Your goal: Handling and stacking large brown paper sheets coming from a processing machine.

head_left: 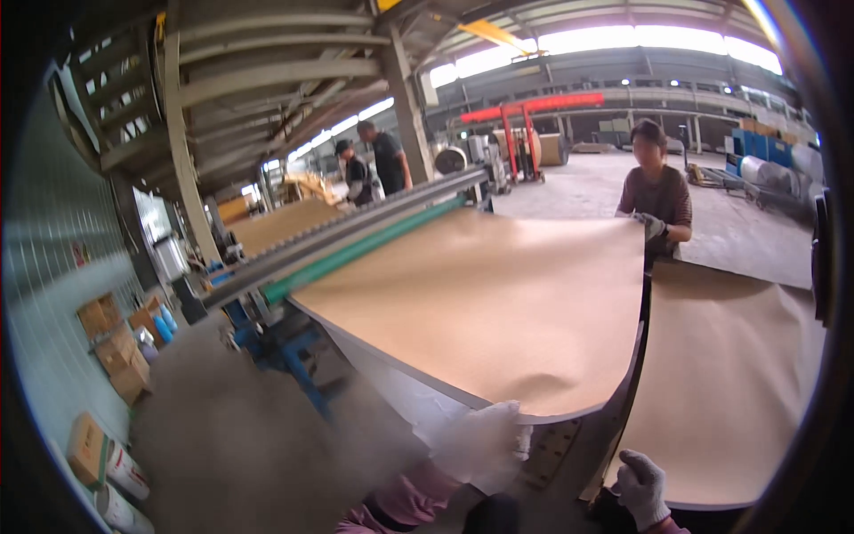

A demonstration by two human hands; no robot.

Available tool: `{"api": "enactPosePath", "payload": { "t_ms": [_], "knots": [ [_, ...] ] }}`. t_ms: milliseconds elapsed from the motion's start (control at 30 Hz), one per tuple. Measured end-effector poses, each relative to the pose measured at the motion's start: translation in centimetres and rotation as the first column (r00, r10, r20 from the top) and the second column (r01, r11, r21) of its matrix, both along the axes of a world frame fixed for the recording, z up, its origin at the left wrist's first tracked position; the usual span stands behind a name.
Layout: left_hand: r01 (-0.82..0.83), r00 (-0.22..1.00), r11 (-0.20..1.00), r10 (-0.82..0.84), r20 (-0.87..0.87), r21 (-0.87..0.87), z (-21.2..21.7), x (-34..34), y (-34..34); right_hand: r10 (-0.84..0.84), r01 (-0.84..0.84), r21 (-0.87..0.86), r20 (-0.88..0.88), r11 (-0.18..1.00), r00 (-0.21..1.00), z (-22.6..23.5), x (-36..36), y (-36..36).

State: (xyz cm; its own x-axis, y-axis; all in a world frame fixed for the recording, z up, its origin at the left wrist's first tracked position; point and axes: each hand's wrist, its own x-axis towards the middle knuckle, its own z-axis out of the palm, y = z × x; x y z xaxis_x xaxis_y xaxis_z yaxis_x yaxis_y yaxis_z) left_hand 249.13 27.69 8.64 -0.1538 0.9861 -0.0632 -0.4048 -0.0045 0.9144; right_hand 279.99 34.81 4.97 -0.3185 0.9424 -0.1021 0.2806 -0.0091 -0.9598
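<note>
Left fingers pinching one brown sheet; right fingers curled, gripping second sheet.

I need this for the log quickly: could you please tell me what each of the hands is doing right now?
Left hand: gloved, closed on the near edge of the brown sheet.
Right hand: gloved, at the stack of sheets; grip cannot be told.
</note>
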Motion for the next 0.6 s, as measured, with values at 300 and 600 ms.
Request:
{"api": "enactPosePath", "payload": {
  "t_ms": [300,600],
  "knots": [
    [0.198,0.97,0.957,-0.161,0.181,-0.211,-3.7,9.4,0.3,0.081,-0.15,-0.062,-0.611,0.987,0.788,-7.5,-0.8,-3.5],
    [0.101,0.88,0.988,-0.145,-0.452,-0.12,-9.7,17.1,0.7,-0.408,-0.058,-0.54,-0.698,0.84,0.588,-5.7,-0.5,-4.7]
  ]
}}
